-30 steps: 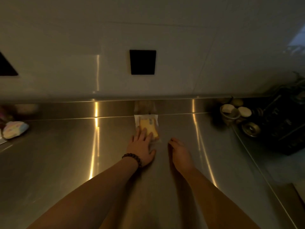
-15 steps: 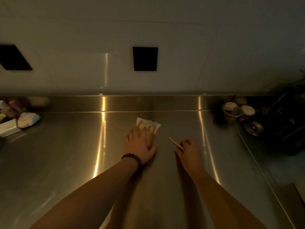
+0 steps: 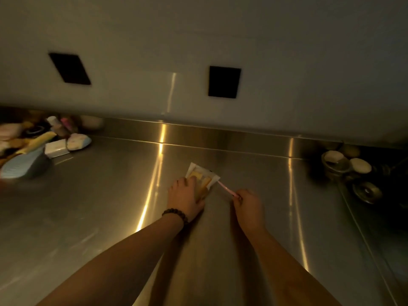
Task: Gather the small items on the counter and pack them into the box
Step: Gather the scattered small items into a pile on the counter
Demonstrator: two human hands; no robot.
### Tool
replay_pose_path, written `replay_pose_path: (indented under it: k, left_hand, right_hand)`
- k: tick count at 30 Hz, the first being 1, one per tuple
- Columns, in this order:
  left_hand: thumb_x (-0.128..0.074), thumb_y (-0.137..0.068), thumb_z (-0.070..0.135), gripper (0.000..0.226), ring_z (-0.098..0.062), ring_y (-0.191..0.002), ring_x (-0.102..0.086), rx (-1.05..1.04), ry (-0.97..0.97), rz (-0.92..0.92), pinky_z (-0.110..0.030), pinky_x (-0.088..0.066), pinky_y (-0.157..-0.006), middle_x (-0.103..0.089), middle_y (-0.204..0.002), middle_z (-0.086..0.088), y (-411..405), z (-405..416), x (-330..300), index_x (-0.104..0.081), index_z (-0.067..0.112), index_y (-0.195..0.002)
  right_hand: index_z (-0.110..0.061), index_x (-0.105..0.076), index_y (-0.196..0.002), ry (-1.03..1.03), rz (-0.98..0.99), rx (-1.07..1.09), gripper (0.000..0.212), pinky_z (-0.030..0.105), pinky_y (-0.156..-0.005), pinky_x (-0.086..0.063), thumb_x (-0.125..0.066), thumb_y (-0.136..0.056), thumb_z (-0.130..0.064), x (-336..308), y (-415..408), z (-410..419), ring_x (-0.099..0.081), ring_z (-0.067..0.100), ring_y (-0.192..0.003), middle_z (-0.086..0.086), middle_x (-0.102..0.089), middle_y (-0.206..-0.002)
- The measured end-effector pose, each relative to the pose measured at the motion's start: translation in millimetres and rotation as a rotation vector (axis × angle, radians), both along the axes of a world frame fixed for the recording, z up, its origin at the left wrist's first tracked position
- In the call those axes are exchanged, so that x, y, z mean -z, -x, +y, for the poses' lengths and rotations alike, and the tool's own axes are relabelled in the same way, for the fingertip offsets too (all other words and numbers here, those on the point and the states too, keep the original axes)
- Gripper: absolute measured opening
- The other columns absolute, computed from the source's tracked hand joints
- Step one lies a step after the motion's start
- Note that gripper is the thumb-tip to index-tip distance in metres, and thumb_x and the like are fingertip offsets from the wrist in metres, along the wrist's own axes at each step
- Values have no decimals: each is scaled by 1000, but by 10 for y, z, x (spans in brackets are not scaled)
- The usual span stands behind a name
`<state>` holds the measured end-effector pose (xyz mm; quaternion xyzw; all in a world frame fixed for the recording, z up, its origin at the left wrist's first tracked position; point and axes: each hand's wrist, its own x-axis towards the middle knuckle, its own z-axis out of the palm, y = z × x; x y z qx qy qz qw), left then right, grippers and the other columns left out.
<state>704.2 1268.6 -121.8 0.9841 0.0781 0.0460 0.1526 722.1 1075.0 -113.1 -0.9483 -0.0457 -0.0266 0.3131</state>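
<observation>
A clear packet with yellow pieces inside [image 3: 204, 176] lies on the steel counter [image 3: 99, 206] in the middle. My left hand [image 3: 184, 198], with a bead bracelet on the wrist, rests flat on the packet's near end, fingers curled over it. My right hand [image 3: 248, 203] pinches a thin pink stick [image 3: 227, 189] that points up-left toward the packet's corner. No box is clearly visible.
A pile of small items sits at the far left: a white pack [image 3: 56, 147], a pastel pouch [image 3: 78, 141], a blue-grey object [image 3: 24, 165]. At the right, cups and round lids [image 3: 344, 162] stand beside dark gear. Two black squares mark the wall.
My right hand has picked up the pink stick from the counter. My left hand has drawn the packet slightly nearer and turned it. The view has swung left, showing the pile.
</observation>
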Motion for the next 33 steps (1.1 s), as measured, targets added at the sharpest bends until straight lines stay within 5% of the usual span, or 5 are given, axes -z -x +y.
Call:
replay_pose_path:
  k: [7, 17, 23, 33]
  left_hand:
    - [-61, -73, 52, 68, -24, -113, -38, -181, 37, -94, -37, -33, -94, -42, -127, -5, 493, 1089, -250, -37, 26, -131]
    - [-60, -72, 53, 70, -25, -110, -39, -467, -18, -118, -38, -35, -91, -44, -126, -7, 1226, 3287, -473, -38, 23, -132]
    - [-59, -73, 54, 72, -29, -115, -39, -477, -43, -118, -41, -33, -96, -43, -128, -11, 1301, 4622, -495, -36, 21, -133]
    - [-58, -75, 53, 67, -30, -119, -35, -329, -10, -115, -45, -29, -101, -40, -132, -11, 449, 5828, -778, -38, 23, -131]
  right_hand:
    - [-3, -68, -86, -51, -43, -217, 13, 35, -71, -39, -57, -89, -8, -168, 29, 1035, -53, 27, -83, 13, -60, -87]
    - [-12, -70, -90, -105, -63, -461, 13, 28, -66, -39, -57, -91, -15, -322, 333, 3143, -51, 16, -74, -3, -51, -80]
    - [-15, -69, -97, -134, -4, -407, 14, 31, -72, -51, -56, -92, -15, -306, 407, 4326, -57, 13, -78, -3, -56, -87]
    - [-23, -67, -103, -134, 22, -241, 15, 18, -68, -42, -56, -93, -22, -316, 51, 5439, -51, 2, -75, -6, -56, -95]
